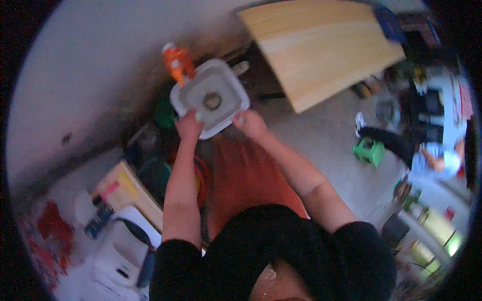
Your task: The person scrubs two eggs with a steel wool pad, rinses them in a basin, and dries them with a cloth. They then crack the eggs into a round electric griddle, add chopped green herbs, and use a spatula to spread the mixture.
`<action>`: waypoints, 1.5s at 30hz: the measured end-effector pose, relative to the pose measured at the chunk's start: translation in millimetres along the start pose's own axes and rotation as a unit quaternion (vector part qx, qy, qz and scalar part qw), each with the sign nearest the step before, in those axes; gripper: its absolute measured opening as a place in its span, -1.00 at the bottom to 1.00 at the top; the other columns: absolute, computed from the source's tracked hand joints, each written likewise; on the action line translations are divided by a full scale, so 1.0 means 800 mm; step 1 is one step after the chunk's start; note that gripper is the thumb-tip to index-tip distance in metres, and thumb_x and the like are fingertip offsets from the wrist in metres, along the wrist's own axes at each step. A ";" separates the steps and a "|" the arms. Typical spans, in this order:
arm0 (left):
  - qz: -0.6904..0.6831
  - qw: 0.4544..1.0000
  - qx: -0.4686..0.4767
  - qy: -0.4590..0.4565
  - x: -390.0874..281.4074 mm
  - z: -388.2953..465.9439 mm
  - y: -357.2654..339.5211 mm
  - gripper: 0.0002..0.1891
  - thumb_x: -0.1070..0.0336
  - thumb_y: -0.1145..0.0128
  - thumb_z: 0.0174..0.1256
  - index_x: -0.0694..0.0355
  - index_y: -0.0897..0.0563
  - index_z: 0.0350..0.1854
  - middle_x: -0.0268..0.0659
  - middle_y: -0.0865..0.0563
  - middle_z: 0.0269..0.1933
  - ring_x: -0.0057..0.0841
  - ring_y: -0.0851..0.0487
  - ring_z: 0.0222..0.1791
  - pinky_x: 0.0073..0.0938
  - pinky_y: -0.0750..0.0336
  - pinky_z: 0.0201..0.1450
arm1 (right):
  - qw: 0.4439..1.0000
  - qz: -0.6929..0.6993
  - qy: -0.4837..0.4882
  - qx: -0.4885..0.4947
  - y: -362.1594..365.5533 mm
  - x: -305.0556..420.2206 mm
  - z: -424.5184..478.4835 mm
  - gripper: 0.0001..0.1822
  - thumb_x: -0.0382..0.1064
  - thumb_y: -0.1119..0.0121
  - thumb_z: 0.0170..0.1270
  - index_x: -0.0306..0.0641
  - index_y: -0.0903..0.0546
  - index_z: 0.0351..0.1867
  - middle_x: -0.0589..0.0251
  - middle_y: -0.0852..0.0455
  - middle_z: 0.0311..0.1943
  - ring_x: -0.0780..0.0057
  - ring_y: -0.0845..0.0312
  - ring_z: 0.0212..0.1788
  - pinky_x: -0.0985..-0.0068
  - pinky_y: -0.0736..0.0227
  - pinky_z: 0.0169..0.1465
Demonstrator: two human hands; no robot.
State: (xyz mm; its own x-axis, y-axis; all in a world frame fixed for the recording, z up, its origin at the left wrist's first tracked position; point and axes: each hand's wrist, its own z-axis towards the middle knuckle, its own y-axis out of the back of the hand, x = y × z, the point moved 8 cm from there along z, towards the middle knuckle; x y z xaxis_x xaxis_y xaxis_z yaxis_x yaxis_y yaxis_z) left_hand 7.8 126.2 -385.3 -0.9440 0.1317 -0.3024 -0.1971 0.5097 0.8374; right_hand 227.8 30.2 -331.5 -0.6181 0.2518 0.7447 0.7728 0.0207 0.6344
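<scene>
Both of my arms reach forward over my reddish-brown lower garment to a white square basin (211,99) with rounded corners. On its near left rim, my left hand (190,126) grips with the thumb over the edge. The near right part of the rim is in my right hand (250,124). A round, dark-edged spot shows at the middle of the basin's grey floor; blur hides whether it is a drain or an object. Touching or just behind the far left rim is an orange bottle-like thing (175,62) with a white top.
A pale wooden board (320,49) lies ahead on the right. A green plastic stool (369,151) stands on the floor beside a seated person (435,160). At the lower left are a white plastic appliance or container (120,252) and a wooden surface (130,188). The wall (86,75) rises left.
</scene>
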 end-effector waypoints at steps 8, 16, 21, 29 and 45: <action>-0.111 0.988 0.005 -0.106 0.050 -0.087 -0.108 -0.34 0.07 -0.48 0.07 0.32 -0.56 0.19 0.07 -0.71 0.05 0.08 -0.65 0.06 -0.05 -0.53 0.11 | 0.962 0.035 -0.268 -0.042 0.132 -0.290 -0.376 -0.66 0.07 -0.35 0.28 -0.18 -0.73 -0.30 0.15 -0.76 -0.35 0.29 -0.69 -0.38 0.37 -0.61 -0.22; 0.231 0.956 0.130 -0.124 -0.071 -0.173 -0.153 -0.24 -0.15 -0.52 -0.07 0.38 -0.61 0.05 0.04 -0.75 -0.04 0.00 -0.70 0.04 -0.07 -0.57 0.09 | 0.636 0.502 -0.476 -0.342 0.125 -0.430 -0.911 -0.69 -0.21 -0.40 0.26 -0.30 -0.57 -0.10 0.20 -0.65 -0.34 0.41 -0.68 -0.36 0.36 -0.74 -0.34; 0.096 0.963 0.158 -0.194 -0.180 -0.146 -0.201 -0.21 -0.24 -0.53 -0.14 0.41 -0.67 -0.03 0.08 -0.78 -0.09 -0.01 -0.74 -0.04 -0.14 -0.62 0.03 | 0.498 0.469 -0.569 -0.456 0.052 -0.434 -1.082 -0.73 -0.16 -0.30 0.34 -0.36 -0.56 -0.27 0.12 -0.61 -0.49 0.25 -0.70 -0.52 0.34 -0.60 -0.60; 0.327 0.882 0.201 -0.274 -0.504 -0.177 -0.333 -0.18 -0.35 -0.41 -0.05 0.38 -0.69 0.01 0.00 -0.80 -0.21 -0.01 -0.76 -0.13 -0.15 -0.60 -0.06 | 0.462 0.476 -0.602 -0.444 0.025 -0.500 -1.125 -0.71 -0.16 -0.37 0.29 -0.26 -0.55 -0.15 0.12 -0.63 -0.42 0.36 -0.62 -0.51 0.34 -0.54 -0.56; 0.316 0.777 0.294 -0.458 -1.240 -0.410 -0.709 -0.28 -0.23 -0.47 -0.06 0.27 -0.65 0.02 0.03 -0.75 0.00 -0.05 -0.71 0.04 -0.16 -0.58 0.07 | 0.242 0.534 -0.668 -0.458 0.110 -0.595 -1.338 -0.60 -0.01 -0.39 0.21 -0.23 -0.60 -0.09 0.09 -0.71 -0.41 0.28 -0.66 -0.43 0.28 -0.56 -0.40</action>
State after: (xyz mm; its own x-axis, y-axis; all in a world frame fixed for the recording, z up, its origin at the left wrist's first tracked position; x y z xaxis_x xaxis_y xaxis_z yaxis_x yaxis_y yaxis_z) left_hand 969.0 -572.5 -411.1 -0.1651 0.9265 -0.3380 0.6386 0.3616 0.6793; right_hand 435.7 -1123.9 -408.5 0.9349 -0.2591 0.2427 -0.3463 -0.8159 0.4630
